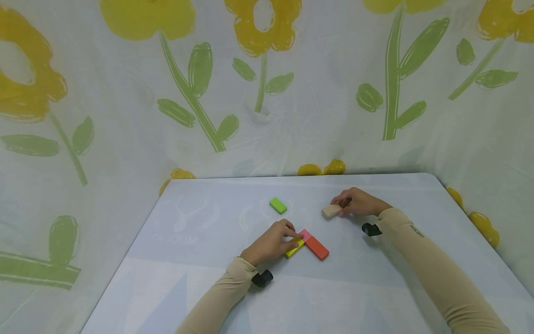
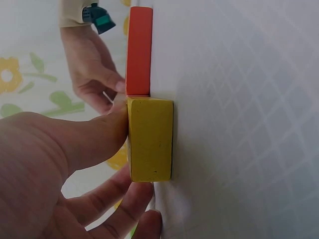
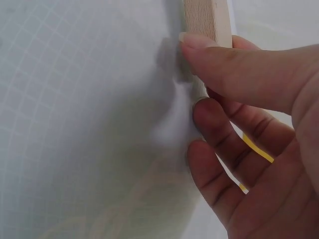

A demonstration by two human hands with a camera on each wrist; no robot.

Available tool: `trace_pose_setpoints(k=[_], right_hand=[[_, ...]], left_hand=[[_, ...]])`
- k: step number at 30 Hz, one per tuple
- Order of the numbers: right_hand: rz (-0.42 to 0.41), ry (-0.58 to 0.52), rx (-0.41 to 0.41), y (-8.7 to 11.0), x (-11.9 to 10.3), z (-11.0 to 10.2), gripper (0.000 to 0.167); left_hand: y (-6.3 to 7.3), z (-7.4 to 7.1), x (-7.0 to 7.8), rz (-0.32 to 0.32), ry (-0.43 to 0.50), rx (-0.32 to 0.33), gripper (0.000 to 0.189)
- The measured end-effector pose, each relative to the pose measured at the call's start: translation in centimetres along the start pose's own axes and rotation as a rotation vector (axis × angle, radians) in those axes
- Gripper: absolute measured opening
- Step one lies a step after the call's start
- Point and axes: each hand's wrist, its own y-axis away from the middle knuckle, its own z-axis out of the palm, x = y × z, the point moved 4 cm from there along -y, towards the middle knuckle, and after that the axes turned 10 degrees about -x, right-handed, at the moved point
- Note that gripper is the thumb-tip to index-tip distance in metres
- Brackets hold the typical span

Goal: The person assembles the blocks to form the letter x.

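Right hand (image 1: pixel 360 202): grip nearly closed, thumb and fingers pinching the right end of a plain wooden block (image 1: pixel 331 211); the lower fingers are loosely bent beside it. Cannot tell whether that block touches the counter (image 1: pixel 354 287). Left hand (image 1: pixel 271 242): grip partly spread, thumb on the yellow block (image 1: pixel 294 249) near its far end, index fingertip by the pink block (image 1: pixel 305 234); cannot tell whether the yellow block is pinched or only touched. Yellow, pink and red blocks form an angled group on the counter: pink at the apex, the red block (image 1: pixel 318 249) running from it toward the near right, yellow toward the near left. Green block (image 1: pixel 278 205) lies apart, beyond the left hand. Both arms in beige sleeves (image 1: pixel 434 269), a dark device (image 1: pixel 262 278) at each wrist. Outermost: pale backdrop (image 1: pixel 317 116) with yellow flowers and green leaves behind the counter.
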Motion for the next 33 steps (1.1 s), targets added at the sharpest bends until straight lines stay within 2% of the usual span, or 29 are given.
trace_pose_setpoints(k=[33], right_hand=[[-0.139, 0.049, -0.064, -0.7, -2.3, 0.8, 0.031]], left_hand=[[-0.1, -0.1, -0.1, -0.001, 0.021, -0.013, 0.029]])
